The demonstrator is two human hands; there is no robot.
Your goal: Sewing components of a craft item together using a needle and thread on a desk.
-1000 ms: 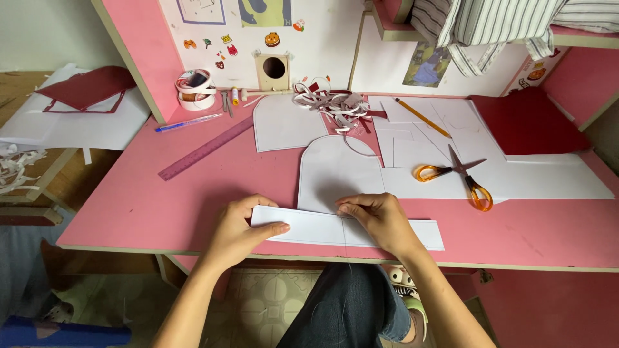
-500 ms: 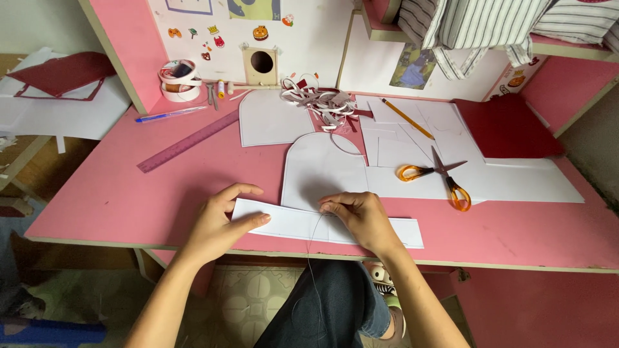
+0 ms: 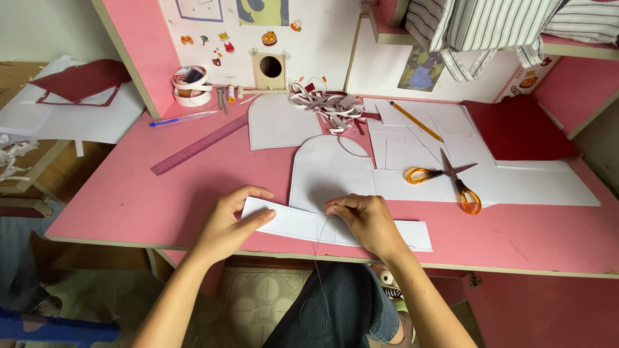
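Observation:
A long white paper strip (image 3: 293, 222) lies along the front edge of the pink desk (image 3: 129, 200). My left hand (image 3: 232, 222) pinches its left end between thumb and fingers. My right hand (image 3: 364, 219) rests on the strip's middle with fingertips pinched together, and a thin thread (image 3: 318, 258) hangs from them down over the desk edge. An arched white paper piece (image 3: 329, 171) lies just behind the strip.
Orange-handled scissors (image 3: 448, 177) lie right of the hands on white sheets. A purple ruler (image 3: 200, 143), blue pen (image 3: 184, 118), tape rolls (image 3: 191, 85), paper scraps (image 3: 329, 103), a yellow pencil (image 3: 416, 120) and dark red fabric (image 3: 519, 129) sit farther back.
The view has shifted slightly. Both hands stay on the strip, and my right fingertips remain pinched at its middle.

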